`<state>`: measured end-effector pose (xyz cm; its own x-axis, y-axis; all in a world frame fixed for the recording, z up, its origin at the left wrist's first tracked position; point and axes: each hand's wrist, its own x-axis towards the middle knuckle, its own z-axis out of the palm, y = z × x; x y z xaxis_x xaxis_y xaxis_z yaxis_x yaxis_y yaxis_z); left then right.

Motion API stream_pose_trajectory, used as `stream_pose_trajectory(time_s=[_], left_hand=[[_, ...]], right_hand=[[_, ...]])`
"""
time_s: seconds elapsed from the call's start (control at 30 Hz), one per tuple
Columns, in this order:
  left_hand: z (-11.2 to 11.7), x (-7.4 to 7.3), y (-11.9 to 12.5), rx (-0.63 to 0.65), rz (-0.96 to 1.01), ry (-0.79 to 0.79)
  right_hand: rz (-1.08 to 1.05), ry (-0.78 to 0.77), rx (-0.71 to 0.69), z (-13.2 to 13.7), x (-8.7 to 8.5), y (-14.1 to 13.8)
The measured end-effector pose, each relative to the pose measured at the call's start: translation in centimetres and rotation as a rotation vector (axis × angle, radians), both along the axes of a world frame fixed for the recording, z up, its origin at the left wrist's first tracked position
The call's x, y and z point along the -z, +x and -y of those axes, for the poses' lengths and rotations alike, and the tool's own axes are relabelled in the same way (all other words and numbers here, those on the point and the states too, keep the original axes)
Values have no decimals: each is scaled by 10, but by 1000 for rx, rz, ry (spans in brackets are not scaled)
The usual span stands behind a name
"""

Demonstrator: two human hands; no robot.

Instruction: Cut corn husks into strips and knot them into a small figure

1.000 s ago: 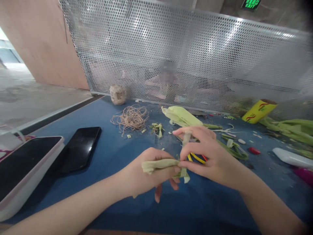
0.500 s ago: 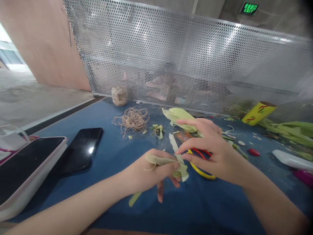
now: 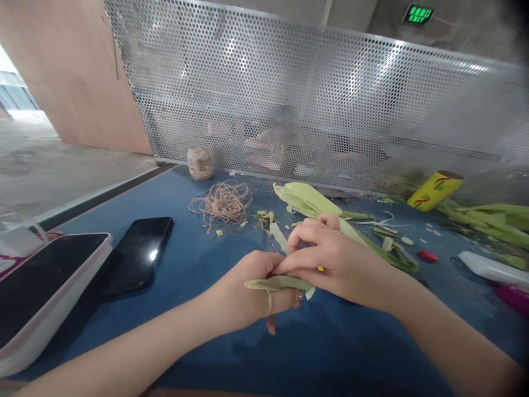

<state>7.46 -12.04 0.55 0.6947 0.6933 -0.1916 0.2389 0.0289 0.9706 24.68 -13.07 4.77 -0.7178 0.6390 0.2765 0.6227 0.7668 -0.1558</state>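
Observation:
My left hand point(image 3: 243, 289) is closed around a folded piece of pale green corn husk point(image 3: 276, 283), which lies across its fingers. A thin curled strand hangs from the husk over the fingers. My right hand point(image 3: 343, 256) meets the left one, its thumb and fingertips pinched at the folded husk. From between the hands a narrow pale strip of husk point(image 3: 280, 238) sticks up and away. Where the fingertips meet, the grip is partly hidden. Just behind lies a larger corn husk point(image 3: 306, 198). A bit of yellow shows beneath my right hand.
A tangle of brown twine point(image 3: 223, 203) and a ball of twine in wrapping point(image 3: 200, 162) lie farther back. Two phones, one a black phone point(image 3: 138, 253), are at left. A yellow tube point(image 3: 436, 190), more husks point(image 3: 491, 218) and scraps are at right. A perforated metal screen point(image 3: 248, 82) stands behind.
My right hand has moved left and down onto the husk in my left hand, covering the red and yellow handles. The pale strip now leans left.

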Motion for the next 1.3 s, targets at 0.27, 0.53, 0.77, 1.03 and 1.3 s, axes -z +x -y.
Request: stream_pose_trajectory(time_s=[0.27,0.53,0.77,1.03,1.3], left_hand=[[-1,4,0,9,-31,32],[1,-5,1,61,114,-41],[0,-9,3,56,91,-86],[-7,0,3,56,178,-251],[-4,-1,2,80,225,-278]], right_hand=[[189,-1,-9,7,-6,-5],[-312,-427,130,4,5,-4],[-880,-1102,-128,-3,29,7],[-1353,-920,-54,-13,37,8],[-1092,-579,88,-10,43,14]])
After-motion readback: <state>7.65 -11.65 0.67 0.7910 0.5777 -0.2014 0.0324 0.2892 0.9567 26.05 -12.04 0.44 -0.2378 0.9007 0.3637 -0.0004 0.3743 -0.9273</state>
